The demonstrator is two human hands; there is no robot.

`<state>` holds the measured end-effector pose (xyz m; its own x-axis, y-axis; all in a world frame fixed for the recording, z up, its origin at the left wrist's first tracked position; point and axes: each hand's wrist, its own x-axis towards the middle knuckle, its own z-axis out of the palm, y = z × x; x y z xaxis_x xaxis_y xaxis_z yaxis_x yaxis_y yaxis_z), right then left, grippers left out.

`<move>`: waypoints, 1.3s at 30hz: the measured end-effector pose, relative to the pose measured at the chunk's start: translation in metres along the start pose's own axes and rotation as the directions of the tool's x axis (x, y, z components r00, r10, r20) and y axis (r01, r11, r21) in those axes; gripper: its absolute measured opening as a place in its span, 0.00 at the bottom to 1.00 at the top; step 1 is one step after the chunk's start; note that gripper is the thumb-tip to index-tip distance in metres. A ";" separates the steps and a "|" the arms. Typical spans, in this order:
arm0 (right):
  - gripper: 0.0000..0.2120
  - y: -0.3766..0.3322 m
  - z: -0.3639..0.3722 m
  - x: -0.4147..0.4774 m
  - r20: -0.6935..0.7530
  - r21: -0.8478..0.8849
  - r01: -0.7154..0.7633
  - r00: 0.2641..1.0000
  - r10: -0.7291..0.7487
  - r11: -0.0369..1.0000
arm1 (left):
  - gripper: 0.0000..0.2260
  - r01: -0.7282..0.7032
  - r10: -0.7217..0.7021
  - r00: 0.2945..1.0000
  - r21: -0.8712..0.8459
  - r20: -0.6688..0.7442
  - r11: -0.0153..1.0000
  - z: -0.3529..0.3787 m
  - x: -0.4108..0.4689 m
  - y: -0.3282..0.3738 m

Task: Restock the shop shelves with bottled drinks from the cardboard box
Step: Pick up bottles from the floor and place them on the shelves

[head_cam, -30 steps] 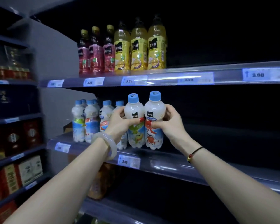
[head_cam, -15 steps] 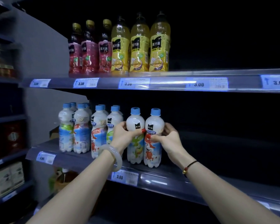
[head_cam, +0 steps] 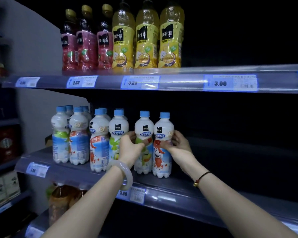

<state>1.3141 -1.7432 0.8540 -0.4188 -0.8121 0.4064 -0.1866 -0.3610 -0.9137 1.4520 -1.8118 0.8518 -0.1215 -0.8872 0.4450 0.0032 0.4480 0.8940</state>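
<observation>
**Middle shelf: two bottles in hand, both standing**

Counted on the middle shelf (head_cam: 196,188): two white plastic bottles at the right end of the row, each with a blue screw cap, a rounded shoulder and a pinched waist. They stand upright, touching side by side, bases on the shelf.

The left hand (head_cam: 130,145) grasps the green-label bottle (head_cam: 143,133), fingers curled round its waist and thumb across the front. The right hand (head_cam: 178,146) grasps the red-label bottle (head_cam: 163,134) in the same way from the other side. The thumbnails are painted red.

Left of these, four like bottles (head_cam: 99,134) form a front row, with more blue caps showing behind; the rear count cannot be told.

On the upper shelf (head_cam: 179,79) stand three red juice bottles (head_cam: 86,47) with gold caps and three yellow juice bottles (head_cam: 145,40), all in glossy shrink labels.

Both shelf edges carry clear plastic strips with paper price tags (head_cam: 230,82): four whole ones above, two below.

The left wrist bears a smooth pale bangle (head_cam: 126,176); the right bears a dark cord (head_cam: 200,177) with a red bead.
</observation>
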 end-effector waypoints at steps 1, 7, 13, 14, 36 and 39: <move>0.19 0.001 0.000 0.000 -0.001 0.000 0.003 1.000 -0.003 1.000 | 0.21 -0.008 0.008 1.000 -0.005 -0.003 1.000 0.000 0.000 -0.001; 0.19 0.002 0.001 -0.006 -0.045 -0.008 0.007 0.999 -0.008 1.000 | 0.21 -0.022 0.023 0.999 0.017 -0.035 1.000 0.002 -0.005 -0.001; 0.15 -0.001 0.002 -0.007 -0.038 -0.135 -0.034 0.999 0.029 0.990 | 0.13 -0.022 0.024 1.000 0.130 -0.010 0.991 0.002 -0.016 0.007; 0.14 -0.001 0.001 -0.008 -0.032 -0.176 -0.053 0.998 0.048 0.983 | 0.13 -0.021 0.020 1.000 0.160 0.005 0.987 0.001 -0.016 0.009; 0.14 -0.062 -0.198 -0.195 -0.479 -0.573 -0.316 0.878 0.004 0.757 | 0.11 -0.217 0.113 0.832 0.131 0.543 0.967 0.112 -0.141 0.081; 0.15 -0.076 -0.249 -0.241 -0.542 -0.623 -0.401 0.840 -0.001 0.672 | 0.11 -0.261 0.118 0.656 0.078 0.746 0.962 0.161 -0.188 0.101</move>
<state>1.2074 -1.4061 0.8254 -0.8333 -0.4336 0.3429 -0.5112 0.3686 -0.7764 1.3154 -1.5817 0.8498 -0.8196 -0.4468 0.3587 -0.0422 0.6714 0.7399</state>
